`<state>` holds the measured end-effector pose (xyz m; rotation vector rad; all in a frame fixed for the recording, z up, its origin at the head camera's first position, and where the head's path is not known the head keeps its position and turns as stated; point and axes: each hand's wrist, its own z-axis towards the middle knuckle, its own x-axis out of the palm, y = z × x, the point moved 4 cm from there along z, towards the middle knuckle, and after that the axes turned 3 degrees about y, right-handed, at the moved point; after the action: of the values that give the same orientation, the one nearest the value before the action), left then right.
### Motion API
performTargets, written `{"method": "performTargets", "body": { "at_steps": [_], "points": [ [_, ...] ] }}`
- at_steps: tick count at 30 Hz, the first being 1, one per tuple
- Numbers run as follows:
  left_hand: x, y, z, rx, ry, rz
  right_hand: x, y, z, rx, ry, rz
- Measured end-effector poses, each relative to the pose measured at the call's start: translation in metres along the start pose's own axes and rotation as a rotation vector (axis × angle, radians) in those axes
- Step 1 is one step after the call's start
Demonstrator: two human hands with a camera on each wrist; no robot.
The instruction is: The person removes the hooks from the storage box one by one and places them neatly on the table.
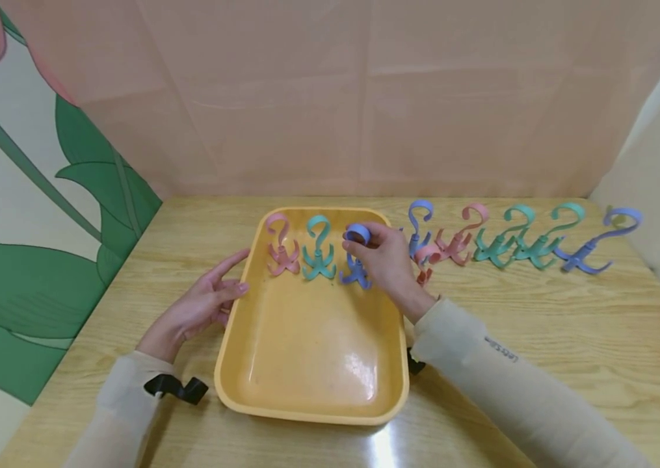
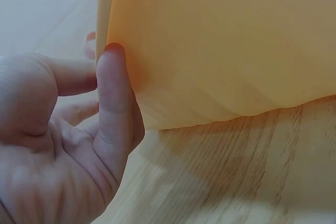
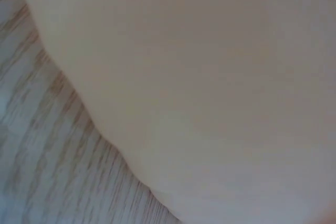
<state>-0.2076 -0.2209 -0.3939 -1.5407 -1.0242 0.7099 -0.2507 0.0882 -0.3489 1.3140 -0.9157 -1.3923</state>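
Note:
In the head view my left hand point(image 1: 203, 302) holds the left side of a yellow plastic tray point(image 1: 312, 419), its thumb at the rim. The left wrist view shows that hand's fingers point(image 2: 113, 98) against the tray's outer wall point(image 2: 226, 45). My right hand point(image 1: 388, 260) pinches the curved top of a blue four-pronged hook point(image 1: 356, 273) at the tray's far right corner. Beside it in the tray lie a green hook point(image 1: 318, 253) and a pink hook point(image 1: 283, 253), in a row along the far side. A blurred pale surface fills most of the right wrist view.
Right of the tray on the wooden table point(image 1: 540, 338) lies a row of similar hooks: blue point(image 1: 417, 227), pink point(image 1: 461, 237), two green point(image 1: 543, 247) and another blue point(image 1: 590, 250). A red-pink hook point(image 1: 425, 257) sits partly hidden behind my right hand. A pinkish sheet point(image 1: 365, 130) hangs behind.

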Motion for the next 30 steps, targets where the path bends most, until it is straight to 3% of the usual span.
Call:
{"method": "performTargets", "body": {
  "at_steps": [17, 30],
  "points": [
    [0.003, -0.001, 0.0, -0.001, 0.01, -0.006, -0.002, 0.002, -0.006, -0.014, 0.005, 0.056],
    [0.002, -0.004, 0.001, 0.013, 0.003, 0.023, 0.003, 0.026, -0.02, -0.097, 0.018, 0.095]
  ]
}}
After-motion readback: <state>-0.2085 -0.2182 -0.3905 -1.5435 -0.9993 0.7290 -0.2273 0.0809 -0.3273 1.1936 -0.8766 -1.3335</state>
